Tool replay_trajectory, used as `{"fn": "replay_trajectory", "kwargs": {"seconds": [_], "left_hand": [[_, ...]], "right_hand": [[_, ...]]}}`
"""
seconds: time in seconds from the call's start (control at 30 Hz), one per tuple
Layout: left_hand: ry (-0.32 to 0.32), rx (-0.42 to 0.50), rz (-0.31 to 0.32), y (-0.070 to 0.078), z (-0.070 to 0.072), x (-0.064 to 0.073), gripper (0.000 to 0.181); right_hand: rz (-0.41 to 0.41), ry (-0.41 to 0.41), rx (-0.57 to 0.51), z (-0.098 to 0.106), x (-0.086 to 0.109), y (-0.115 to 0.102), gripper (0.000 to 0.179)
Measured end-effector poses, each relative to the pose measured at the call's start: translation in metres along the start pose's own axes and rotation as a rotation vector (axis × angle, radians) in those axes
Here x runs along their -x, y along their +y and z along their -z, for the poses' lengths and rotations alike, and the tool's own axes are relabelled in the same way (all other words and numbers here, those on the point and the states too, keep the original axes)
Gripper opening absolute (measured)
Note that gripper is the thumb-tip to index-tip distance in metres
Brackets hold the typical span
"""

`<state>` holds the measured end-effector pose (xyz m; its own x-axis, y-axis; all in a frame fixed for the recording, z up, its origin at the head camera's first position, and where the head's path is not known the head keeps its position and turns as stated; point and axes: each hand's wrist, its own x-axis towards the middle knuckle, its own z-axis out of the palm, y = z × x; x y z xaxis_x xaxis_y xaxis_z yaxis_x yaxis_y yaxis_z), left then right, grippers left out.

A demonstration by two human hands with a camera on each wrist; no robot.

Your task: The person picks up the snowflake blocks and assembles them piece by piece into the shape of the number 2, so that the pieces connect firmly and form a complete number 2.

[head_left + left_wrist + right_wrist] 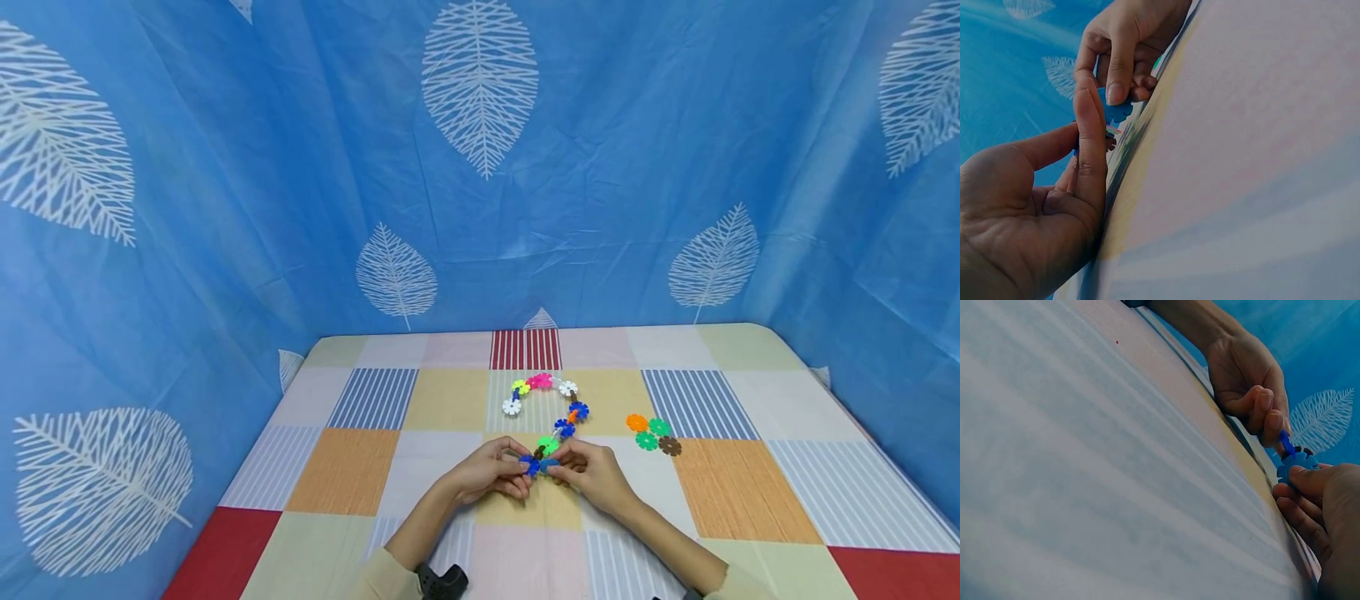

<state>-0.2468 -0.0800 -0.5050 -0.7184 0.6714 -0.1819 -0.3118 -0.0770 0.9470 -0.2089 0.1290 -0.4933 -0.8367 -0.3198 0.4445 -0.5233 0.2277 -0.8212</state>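
Note:
My left hand (pixel 491 471) pinches a dark blue notched plastic disc (pixel 531 465) between thumb and fingers. In my right hand (pixel 596 477) a lighter blue notched disc (pixel 1297 467) is pinched by the thumb and fingertips, right at the dark blue one. The dark blue disc is at the near end of a curved chain of linked discs. Beyond it in the chain come a brown disc, a bright green disc (pixel 549 445), further blue discs (pixel 578 411), a pink disc (pixel 543 381), and a white disc (pixel 512 407) at the far end. In the left wrist view, fingers hide most of the dark blue disc.
Right of the chain lie several loose discs: an orange disc (pixel 636 422), green discs (pixel 659 427) and a brown disc (pixel 670 446). A patchwork cloth (pixel 435 400) covers the table. Blue leaf-print curtains (pixel 570 167) hang behind and at both sides.

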Motion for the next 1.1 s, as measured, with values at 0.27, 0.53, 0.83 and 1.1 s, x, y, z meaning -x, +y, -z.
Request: {"fn": "replay_trajectory", "kwargs": {"seconds": [0.27,0.53,0.83,1.1], "left_hand": [[0.026,-0.032,-0.02,-0.004,-0.003,-0.002,0.017],[0.071,-0.089,-0.047,-0.004,-0.005,-0.001,0.016],[0.108,-0.092,-0.061,-0.006,-0.004,0.0,0.015],[0.114,-0.098,-0.071,-0.005,-0.008,-0.002,0.015]], "right_hand": [[0.114,0.025,0.056,-0.002,-0.001,0.001,0.012],[0.287,0.007,0.143,-0.003,-0.006,0.002,0.02],[0.333,0.017,0.17,-0.011,-0.009,0.011,0.02],[0.289,0.02,0.19,-0.011,-0.007,0.033,0.018]]}}
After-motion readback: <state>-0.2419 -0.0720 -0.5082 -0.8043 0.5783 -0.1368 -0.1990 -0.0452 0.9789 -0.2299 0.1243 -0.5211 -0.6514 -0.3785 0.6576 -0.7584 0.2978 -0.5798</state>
